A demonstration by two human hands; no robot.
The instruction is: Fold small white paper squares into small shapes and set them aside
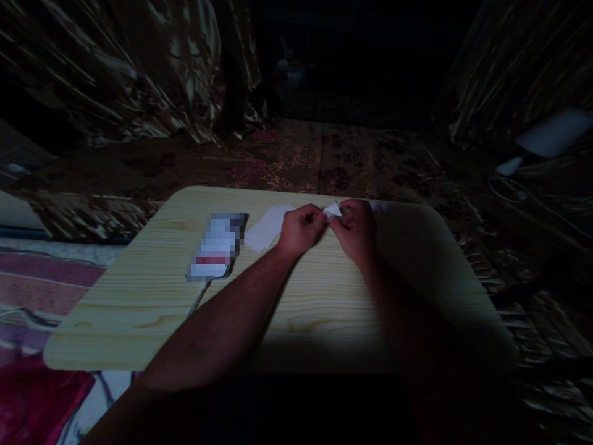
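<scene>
Between my two hands is a small piece of folded white paper point(332, 210), with a pointed, triangular shape. My left hand point(301, 230) pinches its left side, fingers closed. My right hand point(356, 227) grips its right side between thumb and fingers. Both hands are just above the far half of the wooden table. Loose sheets of white paper point(269, 228) lie fanned on the table, left of my left hand and partly behind it. The dim light hides the finer folds.
A pixelated phone-like device point(214, 247) with a white cable point(198, 300) lies on the pale wood-grain table point(324, 315). Small pale pieces point(380, 206) sit beyond my right hand. A white lamp-like object point(553, 133) stands at right. Patterned curtains point(185, 62) hang behind; striped bedding point(32, 278) is at left.
</scene>
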